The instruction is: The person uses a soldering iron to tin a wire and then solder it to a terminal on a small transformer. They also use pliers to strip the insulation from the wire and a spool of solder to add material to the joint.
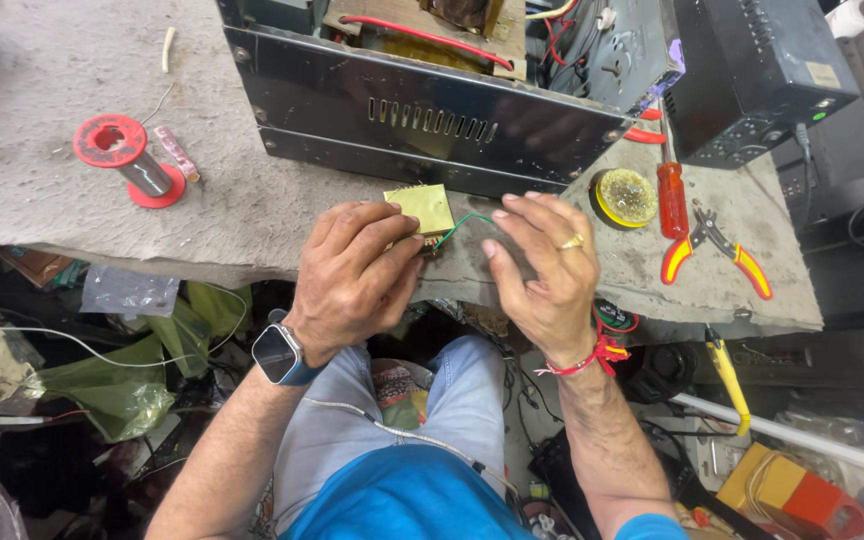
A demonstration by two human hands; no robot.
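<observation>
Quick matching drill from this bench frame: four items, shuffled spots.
1. solder spool
2. screwdriver
3. yellow block
4. flux tin

a. between the tin and the pliers
b. far left on the bench
c. held by the left hand, green wire toward the right hand
d. just right of the right hand's fingers

Pairs: 1-b, 2-a, 3-c, 4-d
</observation>
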